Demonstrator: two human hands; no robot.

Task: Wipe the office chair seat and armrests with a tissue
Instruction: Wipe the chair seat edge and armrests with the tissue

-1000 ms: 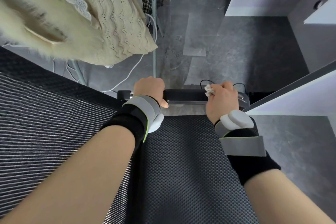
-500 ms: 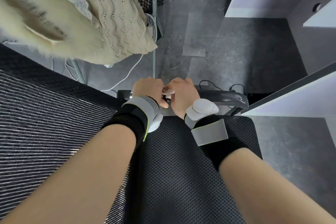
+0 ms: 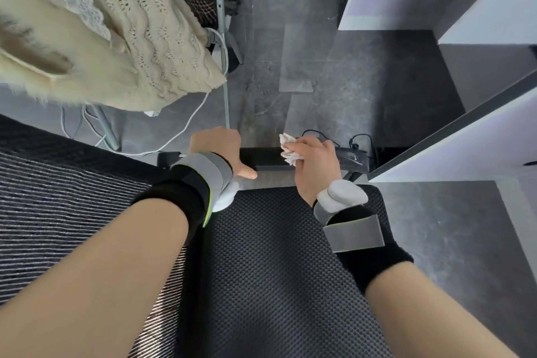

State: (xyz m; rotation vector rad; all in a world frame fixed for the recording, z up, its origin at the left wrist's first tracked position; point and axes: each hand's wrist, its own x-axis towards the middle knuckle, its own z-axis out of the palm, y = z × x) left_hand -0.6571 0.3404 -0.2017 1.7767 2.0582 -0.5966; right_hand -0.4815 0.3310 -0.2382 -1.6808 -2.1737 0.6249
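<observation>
A black office chair fills the lower view, its dark mesh seat (image 3: 279, 264) under my forearms. The far black armrest (image 3: 266, 158) runs left to right beyond the seat. My left hand (image 3: 216, 148) is closed around the armrest's left end, thumb pointing right. My right hand (image 3: 315, 163) presses a crumpled white tissue (image 3: 289, 150) onto the middle of the armrest. The armrest's right end (image 3: 353, 157) shows past my right hand. Both wrists wear black and grey bands.
The striped mesh chair back (image 3: 58, 197) lies at the left. A cream knitted garment (image 3: 116, 32) hangs at upper left over white cables (image 3: 186, 128). White desk panels (image 3: 465, 136) stand close at the right. Grey floor (image 3: 363, 81) lies beyond the armrest.
My right hand slid with the tissue left along the armrest until it met my left hand, then back right to the middle. My left hand kept its grip in place.
</observation>
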